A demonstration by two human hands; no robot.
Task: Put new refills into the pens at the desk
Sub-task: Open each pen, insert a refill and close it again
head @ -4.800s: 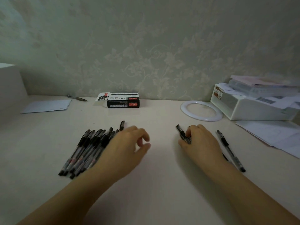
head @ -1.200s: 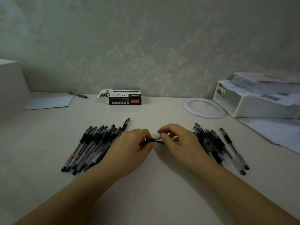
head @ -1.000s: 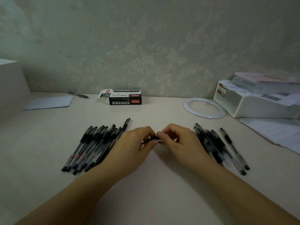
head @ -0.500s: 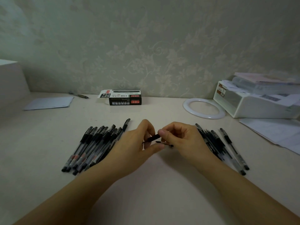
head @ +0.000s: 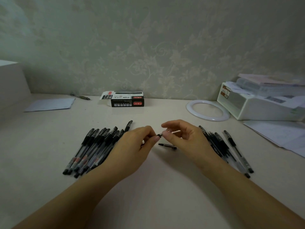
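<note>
Both hands meet above the middle of the desk. My left hand (head: 132,151) grips a black pen (head: 158,135), most of it hidden in the palm. My right hand (head: 183,139) pinches the pen's exposed end between thumb and forefinger. A small black pen piece (head: 167,145) lies on the desk just under the right hand. Several black pens (head: 94,149) lie in a row to the left. Another bunch of black pens (head: 222,146) lies to the right, partly behind my right wrist.
A black and white pen box (head: 123,99) stands at the back by the wall. A white ring (head: 207,110), a white box with papers (head: 260,103), loose sheets (head: 279,134), a paper (head: 49,104) and a lone pen (head: 80,96) lie around.
The hands have lifted the pen a little and the right hand has shifted from the pen's middle to pinching its end. The small black piece now lies alone on the desk.
</note>
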